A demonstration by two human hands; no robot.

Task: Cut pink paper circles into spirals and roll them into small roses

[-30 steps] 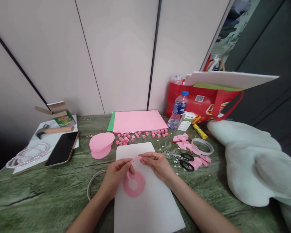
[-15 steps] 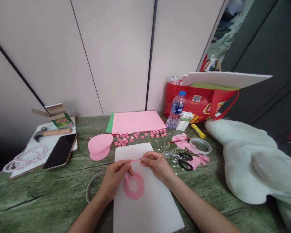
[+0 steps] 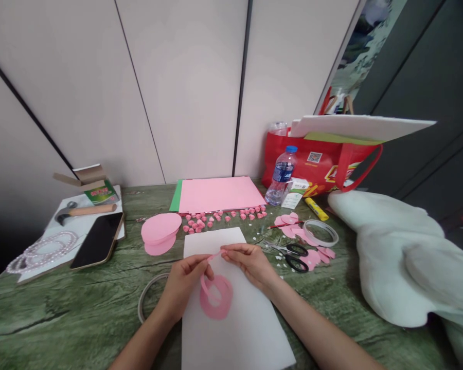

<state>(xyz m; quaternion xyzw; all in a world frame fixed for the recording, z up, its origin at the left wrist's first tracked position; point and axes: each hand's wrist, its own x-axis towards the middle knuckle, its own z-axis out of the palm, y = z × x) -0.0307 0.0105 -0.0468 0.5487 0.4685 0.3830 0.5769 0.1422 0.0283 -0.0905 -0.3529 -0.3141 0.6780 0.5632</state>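
My left hand (image 3: 188, 280) pinches a spiral-cut strip of pink paper (image 3: 217, 303), which hangs down in a curl over a white board (image 3: 239, 334). The fingertips of my right hand (image 3: 250, 262) close on the strip's upper end, just right of my left fingers. Below the hands dangles the wider ring of the spiral, with a hole in its middle. Rolled pink paper roses (image 3: 198, 224) lie in a row beyond the board. Pink paper discs (image 3: 160, 231) rest to the left of them.
Scissors (image 3: 295, 256), pink scraps (image 3: 312, 258), a tape roll (image 3: 327, 234) and a glue stick (image 3: 316, 209) lie on the right. Another tape roll (image 3: 142, 300) sits beside my left forearm. A phone (image 3: 97, 240) and a hammer (image 3: 88, 209) are at left, a water bottle (image 3: 281, 174) behind.
My right fingertips have shifted slightly left along the strip, nearer my left hand. The hanging pink spiral has swung a little to the right and turned. The view has moved slightly.
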